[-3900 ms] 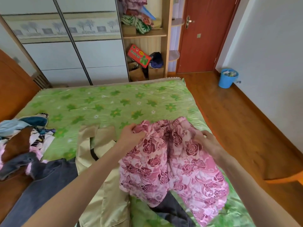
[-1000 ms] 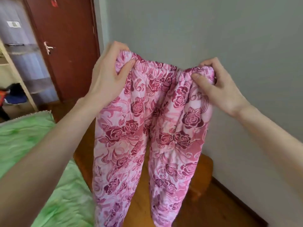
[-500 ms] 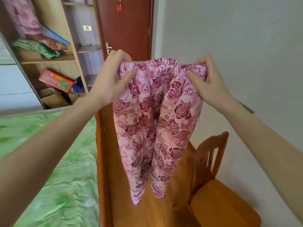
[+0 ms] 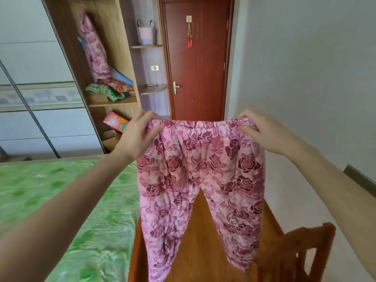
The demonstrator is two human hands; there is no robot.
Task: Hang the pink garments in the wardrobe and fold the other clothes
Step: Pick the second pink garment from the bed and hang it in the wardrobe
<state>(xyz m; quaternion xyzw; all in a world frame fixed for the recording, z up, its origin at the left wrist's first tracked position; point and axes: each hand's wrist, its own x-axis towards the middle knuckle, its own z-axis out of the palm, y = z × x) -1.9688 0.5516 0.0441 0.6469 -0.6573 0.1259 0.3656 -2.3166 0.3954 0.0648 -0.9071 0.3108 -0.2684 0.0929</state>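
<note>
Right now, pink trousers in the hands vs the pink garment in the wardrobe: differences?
The pink trousers are spread wide at the waistband, held by the left hand and right hand; the wardrobe garment hangs narrow, untouched. Trousers are sharp; the garment is blurred. Both share a pink floral print.

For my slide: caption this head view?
Both hands, left hand and right hand, hold pink floral trousers up by the waistband.

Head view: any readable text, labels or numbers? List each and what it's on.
None readable.
Red and green printed box on the lower wardrobe shelf: print too blurred to read.
Small pale plate on the dark red door: no legible marking.
Pink rose-print trousers: pattern only, no label visible.
</note>
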